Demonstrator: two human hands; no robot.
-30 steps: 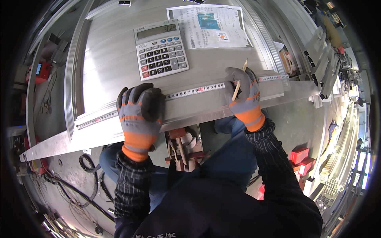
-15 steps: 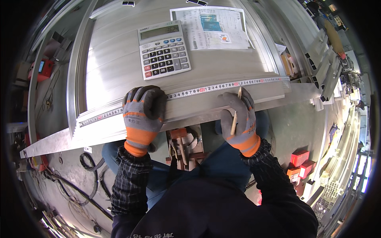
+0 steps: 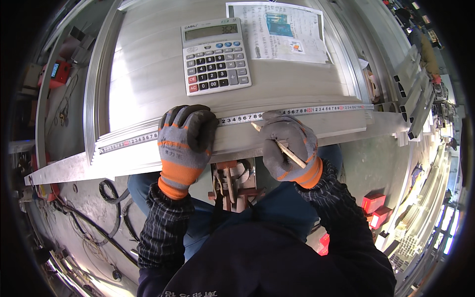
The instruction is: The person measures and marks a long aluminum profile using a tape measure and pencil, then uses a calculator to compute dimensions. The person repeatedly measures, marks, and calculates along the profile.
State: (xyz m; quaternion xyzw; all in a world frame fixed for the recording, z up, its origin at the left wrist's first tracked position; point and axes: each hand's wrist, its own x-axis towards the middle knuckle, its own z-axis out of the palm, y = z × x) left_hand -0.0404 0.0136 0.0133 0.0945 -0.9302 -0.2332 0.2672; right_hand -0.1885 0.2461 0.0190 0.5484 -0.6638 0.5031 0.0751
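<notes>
A white tape measure [image 3: 289,112] lies stretched along a stack of pale metal strips [image 3: 341,123]. My left hand [image 3: 185,133], in a grey and orange glove, is closed over the tape and the strips' near edge, covering part of the scale. In a matching glove, my right hand [image 3: 289,146] grips a pale pencil [image 3: 289,152]. The pencil's point angles left onto the strip just below the tape. Fingers of the right hand hide some of the markings. Beyond the tape rests a grey calculator [image 3: 217,59], its display lit with digits.
A printed sheet [image 3: 307,39] lies right of the calculator on the metal panel [image 3: 143,64]. Metal profiles frame both sides. Under the edge sits a reddish tool [image 3: 229,183]. Cables [image 3: 116,213] lie on the left floor, red boxes [image 3: 373,203] on the right.
My right hand has moved left along the tape, and the pencil has swung from upright to pointing at the strip. The view has shifted slightly; my left hand stays on the tape.
</notes>
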